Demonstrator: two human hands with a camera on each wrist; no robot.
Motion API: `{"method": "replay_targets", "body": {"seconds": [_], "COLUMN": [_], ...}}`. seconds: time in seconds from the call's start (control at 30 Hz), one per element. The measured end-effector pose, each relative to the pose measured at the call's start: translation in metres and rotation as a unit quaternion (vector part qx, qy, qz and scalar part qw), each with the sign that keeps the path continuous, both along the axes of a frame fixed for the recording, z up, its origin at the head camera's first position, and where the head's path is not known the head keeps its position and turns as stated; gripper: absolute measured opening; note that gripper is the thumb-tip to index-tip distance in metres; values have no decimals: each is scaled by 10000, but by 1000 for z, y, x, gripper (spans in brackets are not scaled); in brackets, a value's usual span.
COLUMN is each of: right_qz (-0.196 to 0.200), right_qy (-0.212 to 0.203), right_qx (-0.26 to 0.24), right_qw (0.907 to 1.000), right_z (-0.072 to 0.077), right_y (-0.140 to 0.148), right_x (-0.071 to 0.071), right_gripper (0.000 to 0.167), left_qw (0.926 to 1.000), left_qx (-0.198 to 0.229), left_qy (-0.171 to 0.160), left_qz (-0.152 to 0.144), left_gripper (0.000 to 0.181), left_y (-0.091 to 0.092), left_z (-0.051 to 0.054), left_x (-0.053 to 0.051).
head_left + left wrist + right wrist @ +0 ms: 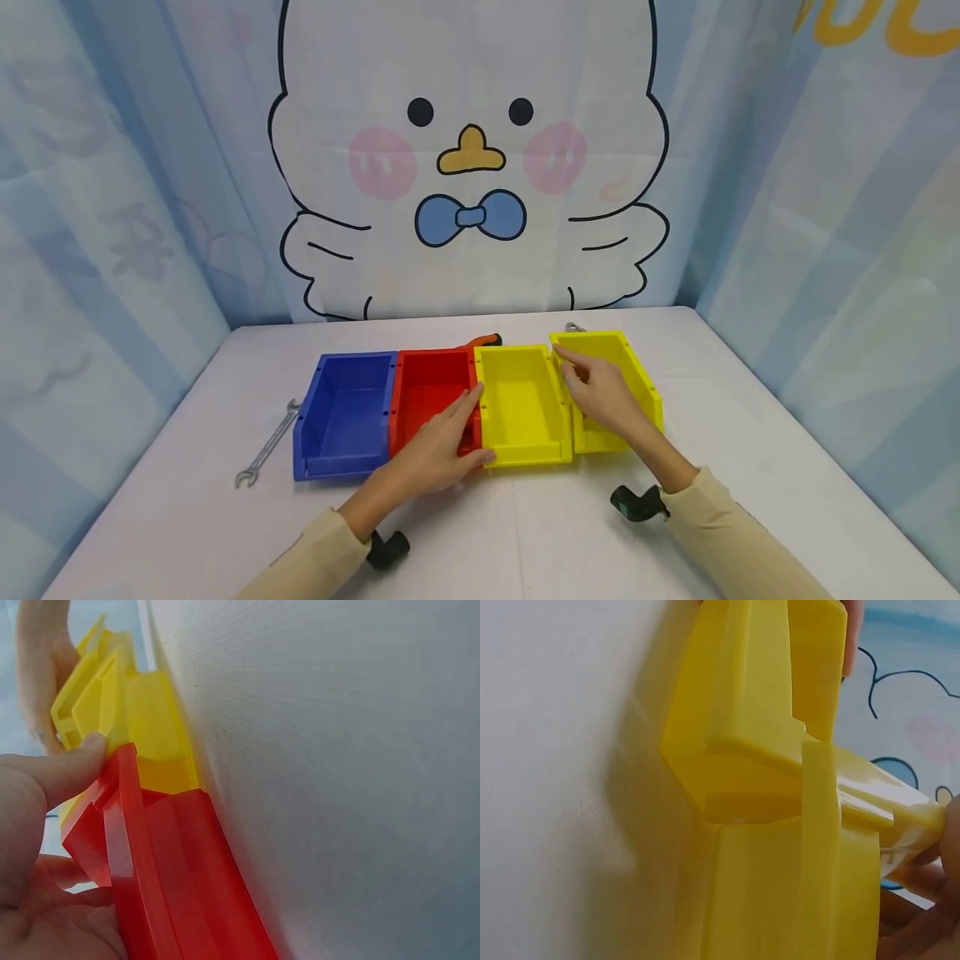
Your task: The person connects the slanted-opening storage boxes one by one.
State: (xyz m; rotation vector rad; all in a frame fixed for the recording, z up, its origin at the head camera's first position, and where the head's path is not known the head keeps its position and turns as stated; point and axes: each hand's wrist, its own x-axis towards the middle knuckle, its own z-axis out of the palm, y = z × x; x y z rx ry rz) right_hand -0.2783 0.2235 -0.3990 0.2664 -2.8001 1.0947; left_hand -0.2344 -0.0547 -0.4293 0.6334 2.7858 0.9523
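Note:
Four storage bins stand side by side: a blue bin (348,412), a red bin (423,404), a middle yellow bin (521,396) and a right yellow bin (637,375). My left hand (438,446) reaches over the red bin with fingers fairly straight along the red-yellow seam. Its thumb touches the middle yellow bin's front edge, as the left wrist view also shows. With my right hand (600,392) I pinch the left wall of the right yellow bin, near its back corner. That bin sits slightly farther back than its neighbour. Part of the right fingers is hidden.
Left of the blue bin lies a double open-ended wrench (267,443). Behind the red bin shows an orange-and-black handle (483,340). A metal tool end (575,327) peeks out behind the right yellow bin. Printed curtains (465,275) enclose the white table (525,533).

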Motion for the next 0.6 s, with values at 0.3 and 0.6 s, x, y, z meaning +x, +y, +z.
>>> {"method": "replay_targets", "body": {"seconds": [0.3, 0.6], "right_qz": [50, -10], "right_qy": [29, 11], "right_qx": [-50, -1], "right_qw": [10000, 10000], "right_z": [-1, -2], "right_y": [0, -1], "right_x": [1, 3], "right_gripper": [46, 47], "left_qw": [10000, 10000], "left_qx": [-15, 17], "left_qy": [-16, -37], "left_qz": [40, 31], "left_gripper": [99, 99], "left_y": [0, 0], "left_z": [2, 2], "left_x": [1, 2]}}
